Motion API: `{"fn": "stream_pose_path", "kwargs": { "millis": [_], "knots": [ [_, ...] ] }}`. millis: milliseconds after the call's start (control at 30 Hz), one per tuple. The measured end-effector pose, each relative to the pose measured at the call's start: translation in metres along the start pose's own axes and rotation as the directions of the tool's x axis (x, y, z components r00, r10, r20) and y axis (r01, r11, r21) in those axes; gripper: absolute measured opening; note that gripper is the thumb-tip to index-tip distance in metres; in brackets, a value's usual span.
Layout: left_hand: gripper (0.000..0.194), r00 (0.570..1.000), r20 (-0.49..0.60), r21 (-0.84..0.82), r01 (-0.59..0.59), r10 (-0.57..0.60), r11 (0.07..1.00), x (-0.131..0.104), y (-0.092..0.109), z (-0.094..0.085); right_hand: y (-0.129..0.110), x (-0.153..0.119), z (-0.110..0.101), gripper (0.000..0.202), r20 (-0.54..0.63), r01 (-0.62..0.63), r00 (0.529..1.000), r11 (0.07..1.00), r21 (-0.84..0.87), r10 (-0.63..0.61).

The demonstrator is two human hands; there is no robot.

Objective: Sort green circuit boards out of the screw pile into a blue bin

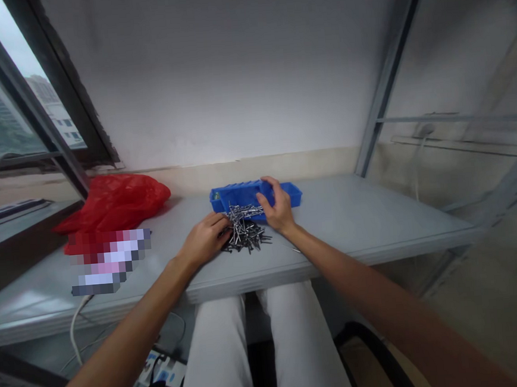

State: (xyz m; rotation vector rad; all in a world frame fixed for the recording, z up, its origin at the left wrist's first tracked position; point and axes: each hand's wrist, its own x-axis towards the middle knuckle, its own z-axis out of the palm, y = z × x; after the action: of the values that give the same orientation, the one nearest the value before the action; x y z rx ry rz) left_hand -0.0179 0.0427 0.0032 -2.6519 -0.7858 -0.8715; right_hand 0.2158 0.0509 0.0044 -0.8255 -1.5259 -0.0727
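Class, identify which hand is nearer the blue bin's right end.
The right hand, which overlaps the bin in view; the left hand is at the metal pieces' left side.

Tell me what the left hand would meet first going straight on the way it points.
Most likely the metal pieces: the left hand is at the pile's left edge, apparently touching it. The blue tray seems to lie beyond, though depth is unclear.

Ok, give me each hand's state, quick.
Left hand: fingers curled at the metal fasteners; grip can't be told.
Right hand: open, thumb and index finger apart, by the blue bin.
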Motion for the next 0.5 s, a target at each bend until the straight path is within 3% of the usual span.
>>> {"fn": "stream_pose_path", "kwargs": {
  "millis": [400, 500],
  "knots": [
    [0.023, 0.996, 0.062, -0.083, 0.073, -0.068, 0.994, -0.001, 0.01, -0.003, 0.0, 0.001, -0.001, 0.04, -0.019, 0.036, 0.999, 0.999, -0.02, -0.036],
    [0.031, 0.985, 0.09, -0.044, 0.149, -0.145, 0.988, -0.001, 0.013, -0.005, 0.001, 0.001, -0.002, 0.04, -0.017, 0.039, 0.999, 0.999, -0.031, -0.039]
  ]
}}
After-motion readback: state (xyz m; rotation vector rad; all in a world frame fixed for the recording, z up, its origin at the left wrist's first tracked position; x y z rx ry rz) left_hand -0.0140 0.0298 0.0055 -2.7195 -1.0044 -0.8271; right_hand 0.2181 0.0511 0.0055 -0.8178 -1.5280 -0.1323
